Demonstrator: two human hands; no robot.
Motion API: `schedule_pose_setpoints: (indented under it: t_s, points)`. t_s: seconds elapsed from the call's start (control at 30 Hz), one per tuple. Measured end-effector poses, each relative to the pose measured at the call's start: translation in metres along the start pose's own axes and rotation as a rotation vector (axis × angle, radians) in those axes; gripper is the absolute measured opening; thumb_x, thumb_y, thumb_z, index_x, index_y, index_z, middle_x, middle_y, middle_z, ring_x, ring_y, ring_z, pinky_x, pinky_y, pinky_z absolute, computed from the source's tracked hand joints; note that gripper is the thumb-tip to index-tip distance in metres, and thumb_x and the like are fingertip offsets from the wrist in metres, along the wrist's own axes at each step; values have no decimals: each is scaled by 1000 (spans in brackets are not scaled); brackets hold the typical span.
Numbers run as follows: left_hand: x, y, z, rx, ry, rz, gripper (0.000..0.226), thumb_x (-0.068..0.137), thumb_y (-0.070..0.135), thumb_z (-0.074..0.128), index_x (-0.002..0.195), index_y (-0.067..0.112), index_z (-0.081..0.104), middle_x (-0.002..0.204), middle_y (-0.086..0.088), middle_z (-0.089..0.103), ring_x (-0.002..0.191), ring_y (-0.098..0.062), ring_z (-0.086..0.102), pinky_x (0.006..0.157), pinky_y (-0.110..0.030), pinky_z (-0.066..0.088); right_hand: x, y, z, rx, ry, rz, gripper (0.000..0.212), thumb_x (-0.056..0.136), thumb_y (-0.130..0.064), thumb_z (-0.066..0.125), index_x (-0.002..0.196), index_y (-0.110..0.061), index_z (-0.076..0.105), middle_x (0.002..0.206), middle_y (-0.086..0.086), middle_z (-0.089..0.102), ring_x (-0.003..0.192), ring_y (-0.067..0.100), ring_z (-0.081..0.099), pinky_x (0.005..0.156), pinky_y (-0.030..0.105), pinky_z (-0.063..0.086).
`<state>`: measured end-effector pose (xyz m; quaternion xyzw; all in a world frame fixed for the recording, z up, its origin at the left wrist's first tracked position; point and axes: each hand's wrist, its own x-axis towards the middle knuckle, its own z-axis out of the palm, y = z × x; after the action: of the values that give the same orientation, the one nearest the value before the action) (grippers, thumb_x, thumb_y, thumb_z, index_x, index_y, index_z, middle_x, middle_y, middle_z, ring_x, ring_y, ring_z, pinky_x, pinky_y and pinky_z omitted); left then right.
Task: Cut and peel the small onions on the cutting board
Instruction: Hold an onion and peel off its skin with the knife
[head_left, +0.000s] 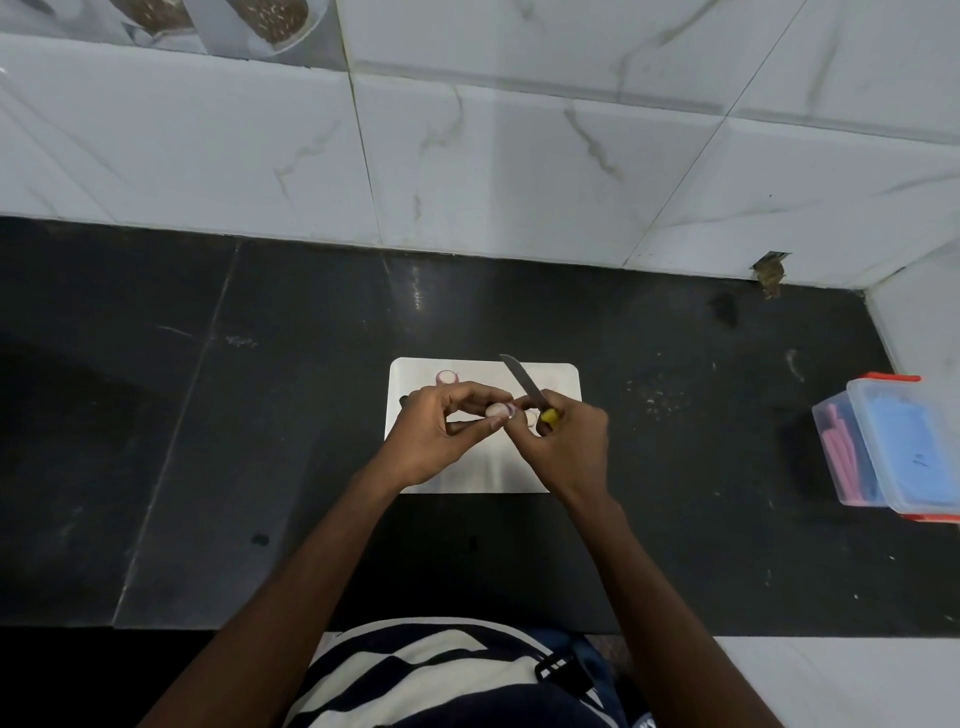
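A white cutting board (563, 376) lies on the black counter (208, 415), about midway along it and nearer the wall than the front edge. Both hands meet above the middle of the board. The left hand (434, 434) pinches a small onion (497, 410) between thumb and curled fingers (470, 395); the onion looks pale and mostly peeled, with a purple patch on its right side. The right hand (569, 441) grips the yellow handle of a knife (524, 382), fingers clamped round it, and its thumb reaches to the onion's right side. The blade points up and away toward the board's far edge, tilted left, its base just beside the onion. Whether the blade touches the onion cannot be told.

A cut onion piece (447, 377) with a purple ring lies on the board near its far left corner, apart from the hands. Another pale piece (531, 417) shows just between the hands, partly hidden.

At the counter's right edge stands a clear plastic box (904, 447) with a red-trimmed lid, holding pink sticks and something blue. Marble-patterned white tiles (519, 156) cover the wall behind the counter. The person wears a dark-and-white striped shirt (426, 675).
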<state>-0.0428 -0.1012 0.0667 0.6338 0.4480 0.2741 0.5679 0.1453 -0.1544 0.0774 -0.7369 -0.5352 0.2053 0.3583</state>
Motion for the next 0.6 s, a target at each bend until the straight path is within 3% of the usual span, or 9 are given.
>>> schedule_pose_setpoints:
  t_s: [0.27,0.6]
  points:
    - [-2,-4,1,0,-5,-3,21,103,28,80,123,23,84,116,10,85,116,-11,79,111,-50,60,0,2,5,60,-16,78,12,86,-39,81,82,-28,79,48,-3,53,44,10,47,59,15,40]
    - [-6,-7,5,-50,-11,-25,28,102,26,80,130,25,78,121,12,84,120,-8,78,111,-45,61,-2,-1,7,0,-41,111,15,86,-40,79,86,-25,80,53,-5,61,48,11,56,59,20,48]
